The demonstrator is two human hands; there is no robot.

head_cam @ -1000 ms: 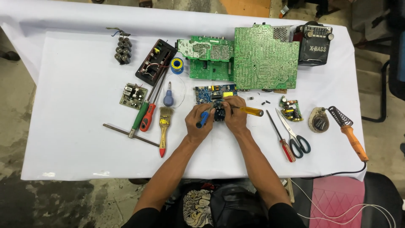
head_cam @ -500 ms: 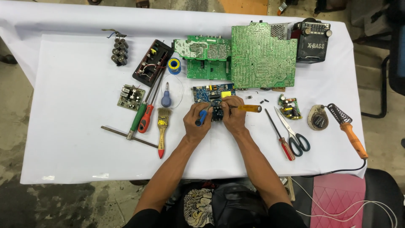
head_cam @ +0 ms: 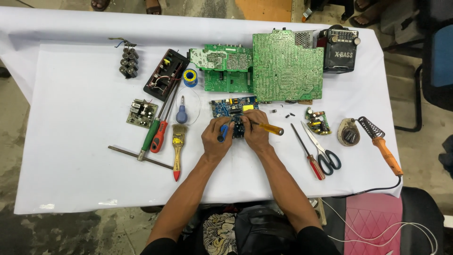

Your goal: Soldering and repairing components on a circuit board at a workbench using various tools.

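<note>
A small blue circuit board point(head_cam: 226, 106) lies at the middle of the white-covered table point(head_cam: 71, 141). My left hand point(head_cam: 216, 137) rests on its near edge and grips a blue-handled tool point(head_cam: 222, 134). My right hand point(head_cam: 257, 130) sits beside it on the board's right part and holds a yellow-handled screwdriver point(head_cam: 269, 128), whose tip points left toward the board. Both hands touch each other over a small dark part of the board, which they mostly hide.
Large green circuit boards point(head_cam: 283, 66) and a black radio point(head_cam: 340, 49) lie behind. Left: screwdrivers point(head_cam: 158, 134), a brush point(head_cam: 177, 148), a metal T-bar point(head_cam: 140, 157), a small board point(head_cam: 141, 112). Right: scissors point(head_cam: 321, 148), a red screwdriver point(head_cam: 309, 153), an orange soldering iron point(head_cam: 384, 151).
The hands stay on the blue board with the same tools. The view has shifted slightly; nothing on the table has moved.
</note>
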